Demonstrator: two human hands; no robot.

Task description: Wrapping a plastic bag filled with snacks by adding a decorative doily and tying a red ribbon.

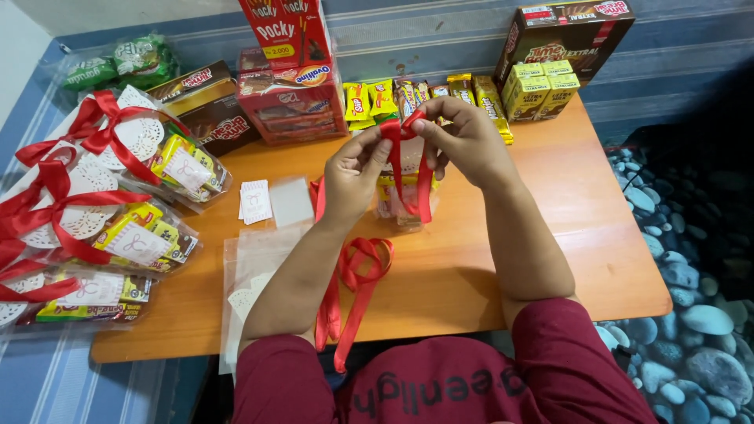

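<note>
A: Nearest, loose red ribbon lengths (357, 275) trail off the desk (487, 275) edge toward the lap; a nudge from a forearm could drag them down, I'd guess.

B: And the hands?

A: The left hand (353, 169) and right hand (463, 137) are both closed in a pinch on the red ribbon (408, 169), which is looped over a clear snack packet (404, 208) standing between them at mid-desk. If one pinch eases, the loop may go slack, or the packet may tip.

B: What can't you see?

A: The packet's contents are mostly behind the fingers, and the knot itself is hidden. Finished packets (94, 196) at far left are cut off by the frame.
</note>
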